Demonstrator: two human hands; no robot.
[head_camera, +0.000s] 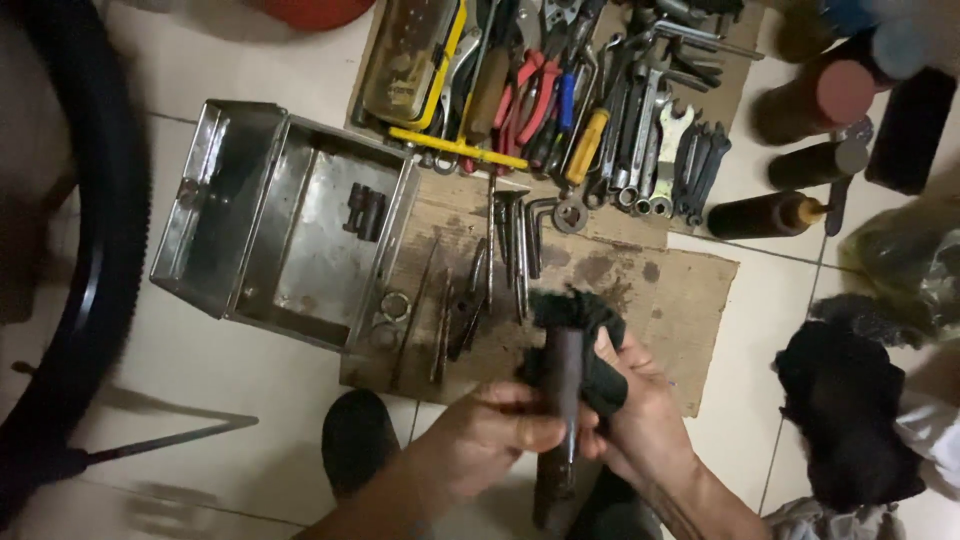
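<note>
My left hand (495, 425) grips the middle of a dark metal rod (562, 420) that points away from me over a sheet of cardboard (680, 290). My right hand (635, 405) holds a black rag (585, 335) wrapped around the rod's upper end. Both hands meet at the bottom centre of the head view. The rod's lower end is blurred near the bottom edge.
An open steel toolbox (290, 225) sits left of the cardboard. Several wrenches, pliers and screwdrivers (590, 110) lie at the top. Thin tools (470, 300) rest on the cardboard. A bicycle tyre (100, 250) curves along the left. Dark bottles (800, 150) and another black cloth (850, 410) are right.
</note>
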